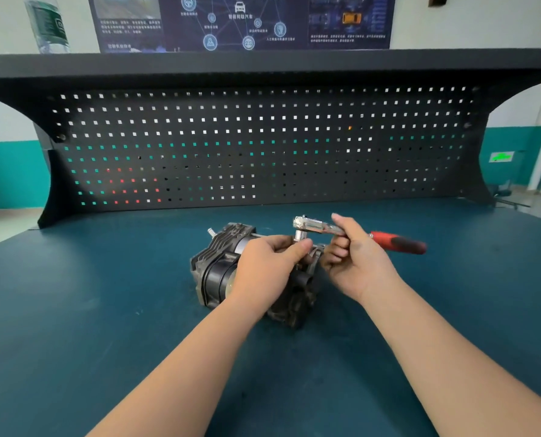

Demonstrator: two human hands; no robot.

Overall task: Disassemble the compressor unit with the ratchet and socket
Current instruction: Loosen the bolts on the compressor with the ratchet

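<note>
On the blue desk lies the dark compressor unit, before a black pegboard. The left hand pinches the socket under the ratchet head, just above the unit. The right hand grips the ratchet's chrome shaft, its red handle pointing right. A water bottle stands on the shelf above.

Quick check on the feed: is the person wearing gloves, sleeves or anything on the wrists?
No. The left hand and right hand are bare, without gloves. Both forearms are uncovered to the bottom edge of the head view; no sleeves, watch, bands or rings show.
</note>
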